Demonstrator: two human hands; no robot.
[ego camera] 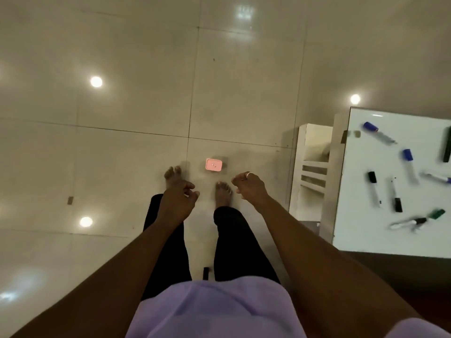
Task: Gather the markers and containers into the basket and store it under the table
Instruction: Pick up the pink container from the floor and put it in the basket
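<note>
I look straight down at a tiled floor. A small pink container (213,165) lies on the floor just ahead of my bare feet. My left hand (179,198) hangs above my left foot, fingers loosely curled, holding nothing. My right hand (249,186), with a ring on it, is curled loosely and empty, a little right of the container. On the white table (361,215) at the right lie several markers, among them a blue-capped one (378,132), a black-capped one (374,187) and a green-capped one (429,215). A white slatted basket (312,172) stands on the floor beside the table.
A small black object (206,273), perhaps a marker cap, lies on the floor between my legs. The glossy tiles reflect ceiling lights. A dark surface (395,276) borders the table's near edge.
</note>
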